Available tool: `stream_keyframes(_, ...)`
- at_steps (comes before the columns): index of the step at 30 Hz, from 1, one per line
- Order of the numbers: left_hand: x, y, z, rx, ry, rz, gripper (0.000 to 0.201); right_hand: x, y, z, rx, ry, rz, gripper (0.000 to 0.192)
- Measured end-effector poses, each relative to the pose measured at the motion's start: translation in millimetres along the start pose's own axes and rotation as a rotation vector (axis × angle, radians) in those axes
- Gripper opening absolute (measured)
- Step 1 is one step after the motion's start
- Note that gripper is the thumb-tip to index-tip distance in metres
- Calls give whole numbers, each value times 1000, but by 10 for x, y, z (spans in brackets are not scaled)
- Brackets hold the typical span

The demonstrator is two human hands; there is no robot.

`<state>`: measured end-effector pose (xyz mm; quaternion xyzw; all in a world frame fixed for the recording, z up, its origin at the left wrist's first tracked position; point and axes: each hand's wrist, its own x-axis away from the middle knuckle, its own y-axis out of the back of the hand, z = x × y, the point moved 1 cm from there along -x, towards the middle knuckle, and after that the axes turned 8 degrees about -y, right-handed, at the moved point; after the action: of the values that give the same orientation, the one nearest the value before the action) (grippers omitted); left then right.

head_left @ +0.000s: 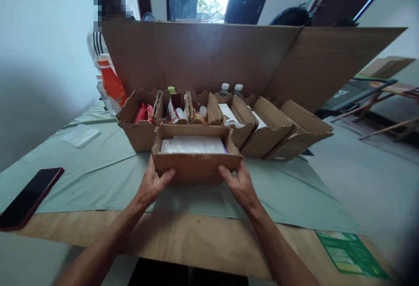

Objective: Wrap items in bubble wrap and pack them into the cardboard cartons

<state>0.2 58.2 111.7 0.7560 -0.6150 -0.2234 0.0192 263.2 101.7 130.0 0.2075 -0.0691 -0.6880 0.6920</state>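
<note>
Both my hands grip a small open cardboard box (198, 166) by its two ends. My left hand (153, 180) has its thumb on the front face, with the other fingers mostly hidden at the side. On the opposite end my right hand (240, 183) does likewise. Inside the box lies a flat pack in clear bubble wrap (193, 144), with a bit of purple at its right edge. Directly behind it stands a row of similar open cardboard boxes (273, 122), some holding red packets (144, 113), small items or white cartons (229, 113).
A tall cardboard panel (209, 55) rises behind the row. An orange bottle (112, 81) stands at left. On the green cloth are a phone (31, 196) and a clear plastic packet (81, 135). A green printed sheet (352, 253) lies at front right. Someone stands behind the panel.
</note>
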Motion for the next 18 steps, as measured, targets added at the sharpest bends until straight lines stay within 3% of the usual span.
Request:
stream_keyframes(3,557,-34,41,-1,37,18,83,571,199,-118,50,9,-128,75)
stream_keyframes(6,922,184,79,-40,108,-21,76,937,157,-56,89,23,-151,73)
stream_keyframes(8,856,377,26,-85,143,-45,67,879,33,127,84,14,-79,77)
stream_keyframes(10,586,451,-110,-112,108,-48,64,641,-27,330,43,6,-58,77)
stream_keyframes(12,300,343,-284,-72,12,-65,70,425,45,442,0,22,-107,77)
stream_keyframes(14,182,117,-436,9,-85,-24,83,413,221,417,36,31,-206,69)
stream_keyframes(16,294,-95,-520,39,-141,58,93,631,419,285,117,37,-354,60)
stream_keyframes(18,563,-185,-508,56,-135,126,96,945,525,118,209,11,-452,57)
